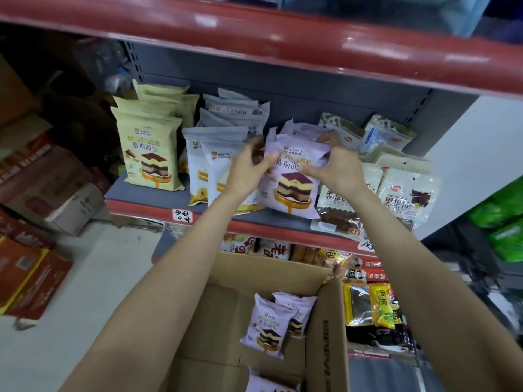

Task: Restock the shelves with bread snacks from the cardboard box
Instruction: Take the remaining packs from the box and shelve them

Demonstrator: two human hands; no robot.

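A lilac mousse bread packet [291,188] stands at the front of the middle shelf [147,206], with more lilac packets behind it. My left hand [249,168] grips its left edge and my right hand [334,162] grips its upper right corner. Below, the open cardboard box [271,267] holds three more lilac packets [267,326]. Yellow mousse packets [150,154] and white bread packets [215,154] stand in rows to the left on the same shelf.
Clear packs of dark bread [402,193] crowd the shelf's right end. A red shelf edge [283,43] hangs overhead. The lower shelf carries assorted snacks [370,304]. Cartons [51,193] are stacked on the floor at left, green packs [506,222] at right.
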